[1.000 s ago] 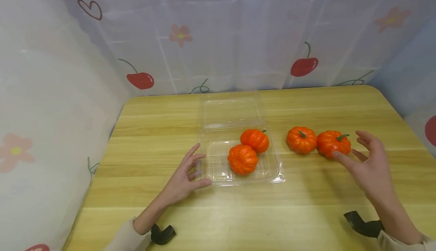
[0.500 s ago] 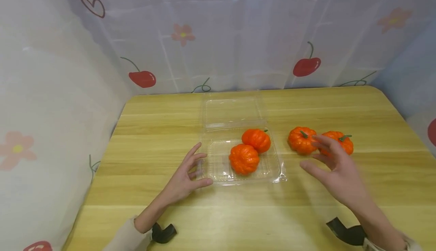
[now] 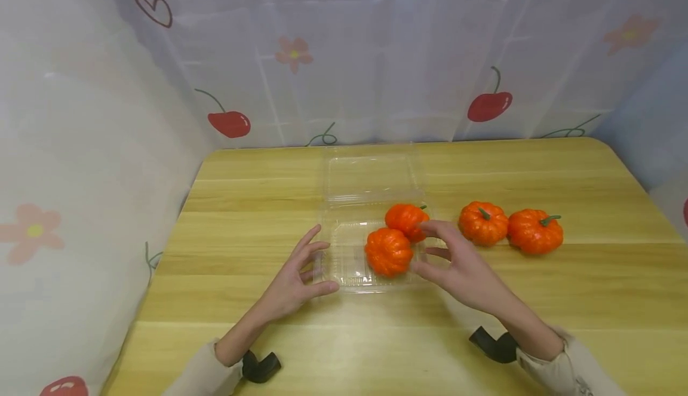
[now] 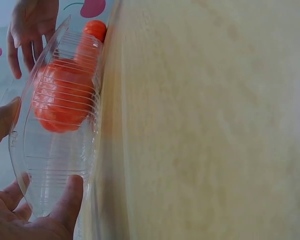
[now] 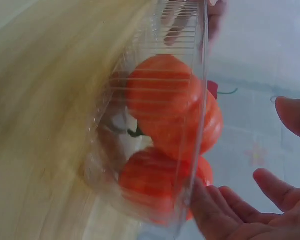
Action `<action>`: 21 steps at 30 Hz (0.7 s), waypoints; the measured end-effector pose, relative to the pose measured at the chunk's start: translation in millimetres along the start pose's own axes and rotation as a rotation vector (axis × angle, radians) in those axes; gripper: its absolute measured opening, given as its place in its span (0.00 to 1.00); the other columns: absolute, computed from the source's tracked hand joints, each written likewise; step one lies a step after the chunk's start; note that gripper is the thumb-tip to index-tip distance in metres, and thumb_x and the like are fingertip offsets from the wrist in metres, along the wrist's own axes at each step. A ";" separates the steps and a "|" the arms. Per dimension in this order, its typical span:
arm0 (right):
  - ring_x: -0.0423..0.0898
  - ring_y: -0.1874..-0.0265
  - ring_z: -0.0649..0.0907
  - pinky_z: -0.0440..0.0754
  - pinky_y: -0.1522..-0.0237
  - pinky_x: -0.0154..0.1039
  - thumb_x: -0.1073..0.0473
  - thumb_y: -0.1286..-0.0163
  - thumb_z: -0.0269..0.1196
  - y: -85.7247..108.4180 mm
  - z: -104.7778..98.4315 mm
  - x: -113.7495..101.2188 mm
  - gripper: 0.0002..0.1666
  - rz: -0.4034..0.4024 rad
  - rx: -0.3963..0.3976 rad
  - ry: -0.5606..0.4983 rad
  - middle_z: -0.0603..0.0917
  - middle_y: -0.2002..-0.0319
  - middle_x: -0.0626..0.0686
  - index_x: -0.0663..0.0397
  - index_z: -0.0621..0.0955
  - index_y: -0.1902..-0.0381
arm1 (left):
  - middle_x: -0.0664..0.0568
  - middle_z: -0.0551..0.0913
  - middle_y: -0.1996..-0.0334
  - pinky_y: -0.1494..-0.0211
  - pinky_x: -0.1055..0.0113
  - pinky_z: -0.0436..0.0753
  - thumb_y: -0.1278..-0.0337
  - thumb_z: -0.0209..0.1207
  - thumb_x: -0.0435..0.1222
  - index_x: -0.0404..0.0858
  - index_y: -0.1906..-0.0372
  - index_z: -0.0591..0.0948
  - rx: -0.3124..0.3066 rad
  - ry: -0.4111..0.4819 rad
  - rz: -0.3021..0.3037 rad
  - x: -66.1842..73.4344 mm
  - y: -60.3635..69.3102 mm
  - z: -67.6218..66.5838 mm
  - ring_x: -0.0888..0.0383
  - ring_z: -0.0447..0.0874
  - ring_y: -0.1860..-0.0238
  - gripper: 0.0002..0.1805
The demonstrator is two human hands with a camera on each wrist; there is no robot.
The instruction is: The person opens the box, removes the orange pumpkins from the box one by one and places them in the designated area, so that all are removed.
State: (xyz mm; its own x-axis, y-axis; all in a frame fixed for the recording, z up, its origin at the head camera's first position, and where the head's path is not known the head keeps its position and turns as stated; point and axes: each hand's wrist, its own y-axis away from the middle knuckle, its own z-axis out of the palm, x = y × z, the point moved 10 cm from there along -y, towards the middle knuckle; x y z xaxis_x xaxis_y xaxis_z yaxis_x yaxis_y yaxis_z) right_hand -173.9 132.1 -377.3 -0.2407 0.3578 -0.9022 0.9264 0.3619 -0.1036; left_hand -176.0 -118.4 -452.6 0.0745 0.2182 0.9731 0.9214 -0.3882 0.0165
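A clear plastic clamshell box (image 3: 341, 258) lies on the table with its lid (image 3: 371, 176) folded back. Inside its base are two small orange pumpkins, one nearer (image 3: 388, 254) and one farther (image 3: 404, 219). My left hand (image 3: 292, 282) rests at the box's left front corner, its fingers spread along the wall; the left wrist view shows a fingertip (image 4: 75, 186) against the plastic. Over the box's right edge hovers my right hand (image 3: 464, 270), fingers parted beside the pumpkins and holding nothing. Its fingertips partly cover the farther pumpkin; whether they touch it I cannot tell.
To the right of the box, two more orange pumpkins with green stems (image 3: 482, 223) (image 3: 536, 232) sit side by side on the wooden table (image 3: 258, 205). A printed curtain (image 3: 376, 73) hangs behind the table. Black curved pieces (image 3: 260, 367) are worn at both wrists.
My right hand has moved left, from the outer pumpkins to the box's right edge. My left hand has stayed at the box's corner. All the pumpkins lie where they were.
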 end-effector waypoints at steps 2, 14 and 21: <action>0.57 0.40 0.71 0.77 0.43 0.58 0.61 0.36 0.70 -4.8 7.0 2.4 0.34 0.017 -0.017 -0.005 0.72 0.39 0.60 0.64 0.69 0.36 | 0.62 0.46 0.22 0.35 0.45 0.70 0.49 0.73 0.35 0.34 0.32 0.70 -0.001 -0.001 0.002 0.1 -0.3 0.3 0.38 0.58 0.29 0.39; 0.55 0.48 0.77 0.79 0.47 0.56 0.57 0.36 0.70 -19.3 37.9 7.6 0.35 0.053 -0.038 0.042 0.75 0.42 0.59 0.63 0.70 0.36 | 0.60 0.45 0.22 0.35 0.46 0.71 0.50 0.73 0.34 0.33 0.32 0.69 -0.010 0.012 0.015 2.9 -0.2 0.8 0.37 0.59 0.29 0.39; 0.54 0.49 0.78 0.82 0.49 0.51 0.57 0.36 0.71 -21.7 43.1 13.3 0.34 0.063 0.001 0.137 0.77 0.45 0.58 0.64 0.72 0.37 | 0.57 0.45 0.22 0.35 0.45 0.71 0.49 0.73 0.34 0.34 0.33 0.70 -0.010 0.016 0.021 1.4 -1.1 0.8 0.36 0.59 0.30 0.38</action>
State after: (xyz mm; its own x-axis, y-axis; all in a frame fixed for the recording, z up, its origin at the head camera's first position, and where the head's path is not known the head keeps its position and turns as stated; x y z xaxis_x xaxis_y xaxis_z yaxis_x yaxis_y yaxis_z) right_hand -184.7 92.0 -405.1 -0.2195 0.4934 -0.8416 0.9412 0.3341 -0.0496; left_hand -176.6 -116.9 -451.4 0.0873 0.1962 0.9767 0.9160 -0.4013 -0.0013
